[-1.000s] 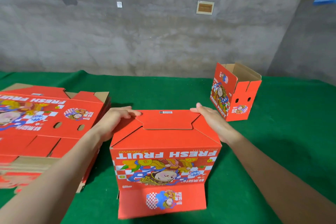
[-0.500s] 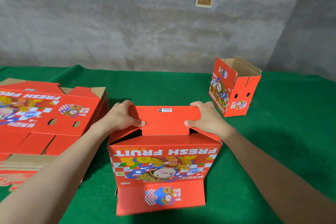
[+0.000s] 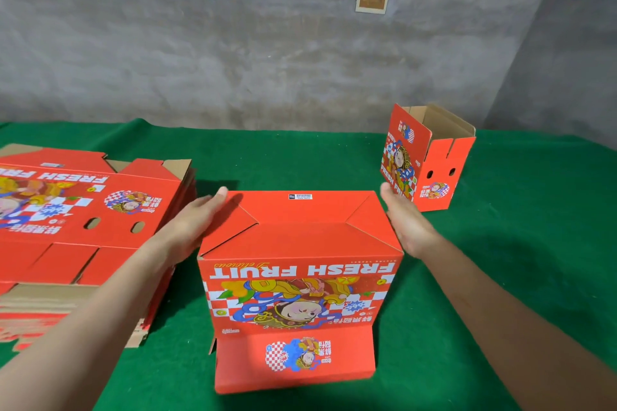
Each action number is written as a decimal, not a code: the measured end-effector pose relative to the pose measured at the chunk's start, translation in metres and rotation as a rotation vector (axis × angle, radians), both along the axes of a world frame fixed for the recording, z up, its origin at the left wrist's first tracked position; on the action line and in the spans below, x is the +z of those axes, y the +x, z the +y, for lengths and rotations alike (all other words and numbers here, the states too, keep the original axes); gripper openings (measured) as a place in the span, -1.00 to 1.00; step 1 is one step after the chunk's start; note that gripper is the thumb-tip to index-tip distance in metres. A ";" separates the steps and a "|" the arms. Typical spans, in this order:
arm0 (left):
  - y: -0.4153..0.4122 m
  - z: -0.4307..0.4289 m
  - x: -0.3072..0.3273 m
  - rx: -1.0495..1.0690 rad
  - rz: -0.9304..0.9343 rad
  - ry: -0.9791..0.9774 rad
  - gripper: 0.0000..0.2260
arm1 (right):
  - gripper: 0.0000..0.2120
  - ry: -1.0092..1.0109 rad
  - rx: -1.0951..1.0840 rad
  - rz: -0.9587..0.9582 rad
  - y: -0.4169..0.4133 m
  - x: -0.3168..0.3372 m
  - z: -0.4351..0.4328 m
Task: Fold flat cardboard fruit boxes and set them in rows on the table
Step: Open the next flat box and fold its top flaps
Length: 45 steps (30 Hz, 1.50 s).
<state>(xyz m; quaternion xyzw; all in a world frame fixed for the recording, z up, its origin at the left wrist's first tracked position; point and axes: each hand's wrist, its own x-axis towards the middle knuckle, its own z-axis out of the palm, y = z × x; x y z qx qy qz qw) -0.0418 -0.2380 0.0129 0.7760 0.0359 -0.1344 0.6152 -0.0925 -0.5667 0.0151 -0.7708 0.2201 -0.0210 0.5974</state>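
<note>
Fingers (image 3: pixel 213 202) of the left hand (image 3: pixel 197 223) lie straight and together against the box's (image 3: pixel 300 264) left end; the right hand (image 3: pixel 405 227) mirrors it, flat and open at the right end, clamped on nothing. Whether the right palm touches the cardboard is unclear. That box stands upside down in the middle of the green tabletop (image 3: pixel 517 260), its bottom flaps (image 3: pixel 300 223) folded shut on top, one loose flap (image 3: pixel 295 360) lying toward the person. Flat blanks (image 3: pixel 76 227) are stacked just left; a finished box (image 3: pixel 429 160) stands open behind, to the right. Risk, as I judge it: the tucked flaps may spring open during turning, since only friction holds them.
</note>
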 end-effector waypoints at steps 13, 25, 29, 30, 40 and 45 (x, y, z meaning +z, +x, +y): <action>0.005 0.013 0.014 0.014 0.014 -0.281 -0.49 | -0.49 0.455 0.420 -0.187 -0.024 -0.006 -0.030; -0.011 0.001 -0.006 -0.183 -0.218 -0.261 -0.19 | -0.60 0.466 0.198 -0.279 -0.037 0.006 -0.023; -0.006 0.001 -0.012 -0.172 -0.350 -0.037 -0.26 | -0.66 0.305 0.255 -0.324 -0.039 0.010 -0.014; -0.005 0.001 -0.014 -0.150 -0.379 0.041 -0.31 | -0.67 0.268 0.275 -0.315 -0.040 0.011 -0.012; -0.013 -0.034 -0.011 -0.123 -0.146 -0.066 -0.87 | -0.82 -0.297 0.023 -0.572 -0.047 -0.036 0.035; -0.027 -0.068 -0.006 -0.272 -0.187 -0.136 -0.58 | -0.74 -0.316 -0.194 -0.557 -0.049 -0.093 0.073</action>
